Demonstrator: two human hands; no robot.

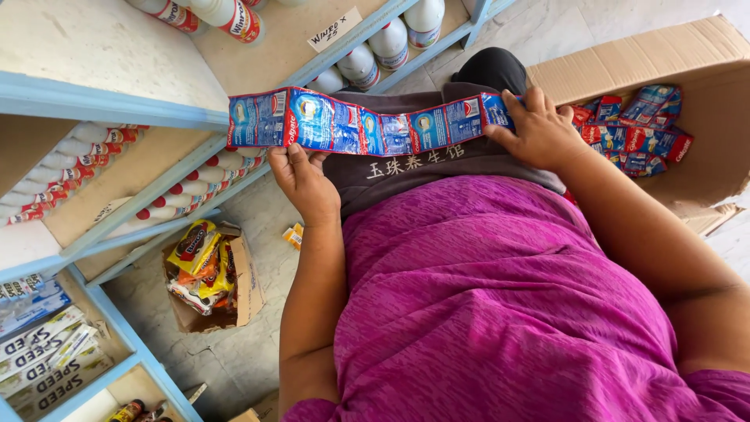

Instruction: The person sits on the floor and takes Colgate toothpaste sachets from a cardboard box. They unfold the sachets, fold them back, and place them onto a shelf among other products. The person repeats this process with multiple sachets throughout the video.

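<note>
Closest to you is your purple shirt point(500, 297), and every place here is given from it. Just past its upper edge, your left hand point(303, 181) has its grip closed on the left part of a strip of blue-and-red sachets point(367, 125), fingers pinching the lower edge. Your right hand point(539, 129), beyond the shirt's upper right, lies over the strip's right end with fingers pressed on it, so that grip is closed on the strip as well. The strip hangs stretched out level between both hands, beyond the shirt and in front of the blue shelf point(109, 105). To the shirt's left, down on the floor, a small open carton point(244, 289) holds yellow and red packets. Farther off, past the shirt's upper right, a large cardboard box point(625, 59) holds more blue-and-red sachets point(637, 129). On the shelf beyond the strip stand white bottles point(391, 43).
</note>
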